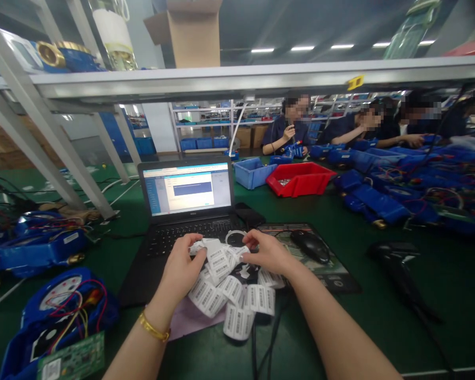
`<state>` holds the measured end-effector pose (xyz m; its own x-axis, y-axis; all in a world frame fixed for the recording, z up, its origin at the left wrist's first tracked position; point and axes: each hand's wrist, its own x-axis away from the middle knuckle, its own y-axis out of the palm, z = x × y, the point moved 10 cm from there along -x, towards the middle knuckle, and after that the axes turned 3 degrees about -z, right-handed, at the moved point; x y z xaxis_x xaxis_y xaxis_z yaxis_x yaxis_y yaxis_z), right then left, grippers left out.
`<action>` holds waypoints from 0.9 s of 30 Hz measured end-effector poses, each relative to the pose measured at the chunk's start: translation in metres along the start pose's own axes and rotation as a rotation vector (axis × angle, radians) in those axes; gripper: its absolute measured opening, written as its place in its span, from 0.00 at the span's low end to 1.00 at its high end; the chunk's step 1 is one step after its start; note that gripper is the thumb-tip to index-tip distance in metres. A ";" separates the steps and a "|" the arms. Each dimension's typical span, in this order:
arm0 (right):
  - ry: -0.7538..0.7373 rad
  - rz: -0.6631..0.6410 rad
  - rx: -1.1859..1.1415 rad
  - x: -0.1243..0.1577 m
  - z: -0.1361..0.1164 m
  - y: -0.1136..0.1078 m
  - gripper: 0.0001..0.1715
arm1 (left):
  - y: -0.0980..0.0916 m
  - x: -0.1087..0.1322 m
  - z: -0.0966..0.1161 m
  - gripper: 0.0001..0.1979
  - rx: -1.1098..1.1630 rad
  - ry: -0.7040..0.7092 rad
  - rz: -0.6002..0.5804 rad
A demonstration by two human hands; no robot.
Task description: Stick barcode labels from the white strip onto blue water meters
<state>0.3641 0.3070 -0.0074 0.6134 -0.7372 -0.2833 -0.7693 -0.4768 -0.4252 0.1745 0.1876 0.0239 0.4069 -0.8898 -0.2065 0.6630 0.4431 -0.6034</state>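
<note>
White barcode labels [233, 288], pinched in left hand [184, 266] and right hand [269, 253] over near edge of laptop [174, 232], winding lengthwise, trailing nearward in loops; some room on green tabletop [217, 360] between forearms [328, 316].

Co-workers [336, 128] are handling blue units [294, 152] at two o'clock, a wired housing [47, 323] lying at eight: a factory workshop.

The lower bezel of the open black laptop [182, 218] at centre left appears to read DELL, while the print on its lit screen [188, 191], on the white paper barcode labels [219, 264] at lower centre and on the small yellow tag [355, 82] at upper right is illegible.
</note>
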 end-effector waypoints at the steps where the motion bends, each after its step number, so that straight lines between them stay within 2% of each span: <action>1: -0.006 -0.013 -0.026 0.000 -0.002 0.002 0.12 | 0.000 0.001 0.002 0.17 -0.018 0.014 -0.002; 4: -0.048 0.020 -0.142 -0.001 -0.011 -0.001 0.09 | 0.000 0.004 0.020 0.13 -0.072 0.100 0.002; 6: -0.085 0.060 -0.240 -0.002 -0.018 -0.007 0.11 | 0.004 0.006 0.039 0.12 -0.104 0.167 -0.027; 10: -0.126 0.123 -0.405 -0.001 -0.024 -0.016 0.18 | 0.028 0.012 0.076 0.12 -0.180 0.295 -0.152; 12: -0.127 0.180 -0.470 -0.001 -0.021 -0.021 0.19 | 0.040 0.014 0.087 0.13 -0.250 0.347 -0.184; 15: -0.110 0.280 -0.564 0.000 -0.012 -0.030 0.21 | 0.053 0.015 0.091 0.15 -0.304 0.374 -0.212; 18: -0.086 0.327 -0.634 -0.001 -0.006 -0.035 0.22 | 0.056 0.015 0.090 0.15 -0.287 0.375 -0.224; 23: -0.068 0.331 -0.669 0.001 -0.008 -0.035 0.18 | 0.039 0.011 0.084 0.13 -0.087 0.276 -0.200; 27: -0.067 0.286 -0.641 0.003 -0.013 -0.029 0.14 | 0.024 0.011 0.089 0.14 0.010 0.325 -0.166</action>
<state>0.3857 0.3127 0.0155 0.3655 -0.8542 -0.3697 -0.8428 -0.4724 0.2581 0.2508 0.1977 0.0755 0.0730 -0.9372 -0.3410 0.7103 0.2889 -0.6419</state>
